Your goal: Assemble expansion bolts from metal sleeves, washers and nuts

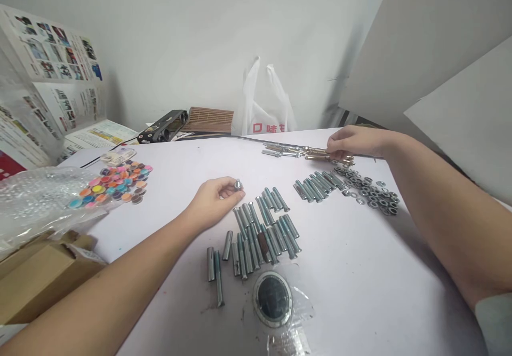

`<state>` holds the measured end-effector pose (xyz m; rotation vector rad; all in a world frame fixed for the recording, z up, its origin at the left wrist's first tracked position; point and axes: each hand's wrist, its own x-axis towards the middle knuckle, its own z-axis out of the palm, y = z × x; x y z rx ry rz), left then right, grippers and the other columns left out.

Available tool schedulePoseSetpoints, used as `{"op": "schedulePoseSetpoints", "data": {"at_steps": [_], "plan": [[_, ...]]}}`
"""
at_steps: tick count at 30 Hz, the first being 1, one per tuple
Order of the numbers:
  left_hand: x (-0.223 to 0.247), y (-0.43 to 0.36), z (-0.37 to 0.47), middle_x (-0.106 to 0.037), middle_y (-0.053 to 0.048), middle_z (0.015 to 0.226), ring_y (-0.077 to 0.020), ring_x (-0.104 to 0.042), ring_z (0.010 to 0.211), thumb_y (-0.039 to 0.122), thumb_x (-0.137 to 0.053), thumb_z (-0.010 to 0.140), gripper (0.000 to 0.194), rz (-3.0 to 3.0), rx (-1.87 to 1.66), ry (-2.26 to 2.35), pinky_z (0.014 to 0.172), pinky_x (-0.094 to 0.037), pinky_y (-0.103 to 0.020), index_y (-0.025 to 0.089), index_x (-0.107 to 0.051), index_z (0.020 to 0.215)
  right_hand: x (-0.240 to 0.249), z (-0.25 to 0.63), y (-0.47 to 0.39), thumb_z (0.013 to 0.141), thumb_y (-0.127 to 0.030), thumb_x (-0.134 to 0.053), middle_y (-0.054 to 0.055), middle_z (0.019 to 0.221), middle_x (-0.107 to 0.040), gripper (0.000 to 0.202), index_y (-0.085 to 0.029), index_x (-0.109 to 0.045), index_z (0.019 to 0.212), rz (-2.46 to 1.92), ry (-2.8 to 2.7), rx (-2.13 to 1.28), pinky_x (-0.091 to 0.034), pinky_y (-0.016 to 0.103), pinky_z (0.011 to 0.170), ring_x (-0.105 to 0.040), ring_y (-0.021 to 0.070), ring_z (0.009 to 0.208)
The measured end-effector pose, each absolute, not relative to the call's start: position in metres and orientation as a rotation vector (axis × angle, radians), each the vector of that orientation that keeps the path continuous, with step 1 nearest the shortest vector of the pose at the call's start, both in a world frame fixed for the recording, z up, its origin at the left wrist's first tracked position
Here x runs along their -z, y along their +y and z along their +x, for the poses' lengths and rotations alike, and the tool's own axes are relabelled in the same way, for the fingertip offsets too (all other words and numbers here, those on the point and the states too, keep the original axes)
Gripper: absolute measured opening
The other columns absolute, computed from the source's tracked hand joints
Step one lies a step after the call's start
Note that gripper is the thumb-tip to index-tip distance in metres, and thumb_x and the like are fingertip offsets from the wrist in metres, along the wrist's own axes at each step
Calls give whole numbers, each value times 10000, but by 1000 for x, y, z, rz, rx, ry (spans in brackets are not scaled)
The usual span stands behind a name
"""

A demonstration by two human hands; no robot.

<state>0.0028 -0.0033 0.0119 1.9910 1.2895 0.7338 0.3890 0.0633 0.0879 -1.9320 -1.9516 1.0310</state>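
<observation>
Head view, lower centre of the frame: clear tape (288,342) lies on the worktop (360,302) beside a round dark disc with a pale rim (274,297). Just above them I see a loose bunch of metal rods and sleeves (256,244), mostly slanting the same way; I take them to be laid side by side so each can be picked out singly. At the lower left is a cardboard box (44,278).

My left hand (210,201) is near the centre, just beyond the bunch's left side. Its grip is nearly closed, thumb and fingers pinching a small metal bolt (238,184). The bolt's bright end shows at the fingertips, its lower part hidden; I judge that this hold leaves the end free. The bolt is therefore inside the left grip and well apart from the right.

Right of centre, more rods (316,187) lie beside a heap of nuts and washers (374,195); the piles seem split by kind. Coloured caps (120,182) are spread at the left.

Farther up, my right hand (354,140) reaches down over brass-coloured bolts (316,153). Its fingers are bent together at their near end, but I cannot tell how far open that grip is, or whether it has hold of one. Behind stands a white plastic bag (266,111).
</observation>
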Motion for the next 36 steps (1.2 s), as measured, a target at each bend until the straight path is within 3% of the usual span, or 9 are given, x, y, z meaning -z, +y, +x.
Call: {"op": "schedulePoseSetpoints", "data": {"at_steps": [3, 9, 16, 23, 25, 27, 30, 36], "plan": [[-10, -2, 2, -652, -20, 760, -155, -558, 699, 416, -611, 814, 267, 2000, -742, 1284, 668, -435, -275, 168, -685, 878, -80, 370, 61, 781, -290, -705, 23, 780, -620, 170, -177, -580, 755, -1435, -1520, -1500, -534, 239, 744, -587, 108, 712], [-8, -1, 2, -649, -19, 752, -150, -549, 685, 415, -612, 810, 272, 1981, -748, 1262, 657, -427, -274, 162, -684, 878, -73, 282, 39, 755, -185, -758, 26, 735, -652, 136, -109, -658, 808, -1240, -1279, -1806, -559, 173, 649, -614, 74, 633], [-11, -2, 4, -626, -7, 727, -150, -541, 695, 397, -634, 793, 258, 1991, -749, 1275, 667, -436, -269, 152, -671, 863, -61, 206, 12, 736, -295, -787, 39, 681, -630, 225, -105, -668, 721, -1167, -1450, -1788, -533, 186, 561, -569, 78, 571], [-10, -3, 3, -666, -27, 781, -159, -571, 717, 400, -623, 808, 263, 1978, -713, 1248, 690, -443, -278, 157, -686, 885, -97, 255, 24, 780, -151, -610, 38, 696, -572, 113, -155, -545, 688, -1204, -1131, -1708, -534, 219, 673, -544, 106, 639], [-10, -3, 2, -661, -22, 773, -161, -570, 717, 406, -622, 809, 258, 1985, -708, 1266, 687, -439, -278, 164, -683, 874, -114, 283, 29, 815, -204, -537, 5, 665, -471, 155, -177, -467, 679, -1091, -1011, -1683, -482, 178, 618, -438, 81, 580], [-11, -3, 2, -647, -14, 753, -160, -562, 712, 414, -616, 814, 254, 2006, -697, 1283, 680, -429, -277, 171, -676, 853, -127, 313, 33, 873, -240, -456, -38, 626, -310, 277, -196, -343, 623, -1074, -1052, -1532, -361, 142, 495, -242, 68, 514], [-13, -3, 2, -623, -4, 717, -159, -545, 698, 419, -606, 822, 253, 2040, -668, 1296, 663, -411, -274, 173, -668, 830, -136, 349, 37, 904, -230, -345, -53, 654, -155, 328, -198, -256, 590, -1192, -1181, -1303, -192, 185, 417, -34, 104, 554], [-15, -1, 5, -625, -6, 717, -165, -550, 698, 445, -597, 829, 274, 2068, -639, 1325, 675, -404, -281, 181, -671, 837, -127, 378, 43, 802, -234, -362, -46, 663, -111, 265, -227, -167, 623, -1448, -1319, -1301, -97, 263, 434, 16, 132, 600]]}}
